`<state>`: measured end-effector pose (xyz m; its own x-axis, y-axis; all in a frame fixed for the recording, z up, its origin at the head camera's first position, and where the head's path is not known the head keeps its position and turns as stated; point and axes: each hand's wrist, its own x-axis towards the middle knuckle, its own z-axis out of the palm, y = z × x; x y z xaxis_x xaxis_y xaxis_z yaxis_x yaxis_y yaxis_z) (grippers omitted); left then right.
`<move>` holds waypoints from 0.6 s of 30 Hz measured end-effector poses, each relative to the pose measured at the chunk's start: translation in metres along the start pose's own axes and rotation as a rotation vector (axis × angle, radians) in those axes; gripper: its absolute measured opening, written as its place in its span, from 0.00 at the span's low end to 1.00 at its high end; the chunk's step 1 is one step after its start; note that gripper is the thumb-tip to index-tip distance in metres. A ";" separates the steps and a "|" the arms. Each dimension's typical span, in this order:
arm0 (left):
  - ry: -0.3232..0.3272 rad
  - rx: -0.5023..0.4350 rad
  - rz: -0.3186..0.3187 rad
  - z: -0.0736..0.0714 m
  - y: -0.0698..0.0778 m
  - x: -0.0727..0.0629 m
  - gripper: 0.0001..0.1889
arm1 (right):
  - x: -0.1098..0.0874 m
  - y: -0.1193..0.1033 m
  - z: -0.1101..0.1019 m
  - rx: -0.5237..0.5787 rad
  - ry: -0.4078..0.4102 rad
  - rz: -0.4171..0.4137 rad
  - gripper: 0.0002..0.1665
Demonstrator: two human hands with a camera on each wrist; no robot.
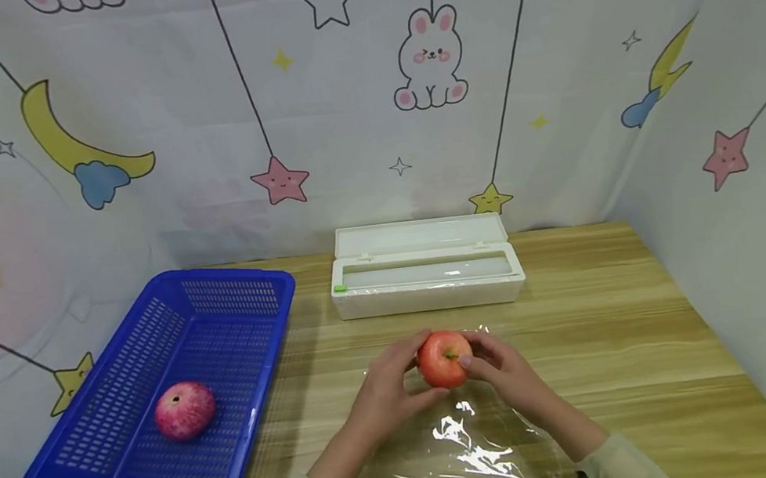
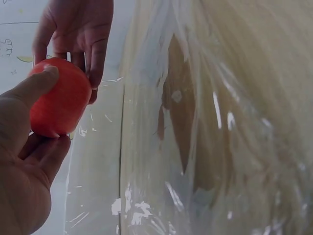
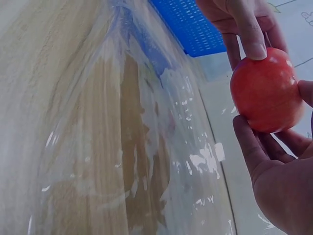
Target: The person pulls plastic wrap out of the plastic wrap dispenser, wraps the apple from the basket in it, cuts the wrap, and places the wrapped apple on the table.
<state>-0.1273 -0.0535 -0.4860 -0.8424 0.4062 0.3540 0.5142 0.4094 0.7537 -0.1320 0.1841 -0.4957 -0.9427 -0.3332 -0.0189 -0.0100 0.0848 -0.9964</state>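
Note:
Both hands hold a red apple (image 1: 443, 360) between them, above a sheet of clear plastic film (image 1: 450, 452) spread on the table. The left hand (image 1: 391, 387) curls its thumb and fingers round the apple's left side. From the other side, the right hand (image 1: 508, 377) grips it, thumb near the stem. In the left wrist view the apple (image 2: 60, 98) sits between the left hand (image 2: 24, 161) and the right hand's fingers. The right wrist view shows the apple (image 3: 268, 90) held from both sides, with the film (image 3: 122, 147) wrinkled and shiny below.
A blue plastic basket (image 1: 275, 385) stands at the left with a pinkish-red round fruit (image 1: 186, 410) inside. Behind the hands is a white film dispenser box (image 1: 429, 298), lid raised, a roll inside. Patterned cloth walls (image 1: 353, 100) border the wooden table (image 1: 653, 366).

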 end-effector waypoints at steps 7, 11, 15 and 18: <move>-0.011 -0.096 -0.103 0.007 -0.004 -0.005 0.42 | -0.004 0.002 -0.002 -0.114 -0.024 0.000 0.29; -0.005 -0.130 -0.139 0.010 -0.008 -0.004 0.42 | -0.004 0.005 -0.005 -0.216 -0.013 -0.041 0.31; -0.002 -0.129 -0.153 0.012 -0.014 -0.003 0.41 | 0.000 0.011 -0.006 -0.219 -0.012 -0.085 0.33; -0.019 -0.118 -0.155 0.013 -0.020 -0.002 0.41 | 0.002 0.016 -0.005 -0.209 -0.021 -0.121 0.33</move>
<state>-0.1331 -0.0518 -0.5089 -0.9062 0.3613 0.2195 0.3554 0.3700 0.8584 -0.1360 0.1898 -0.5110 -0.9233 -0.3719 0.0958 -0.1935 0.2348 -0.9526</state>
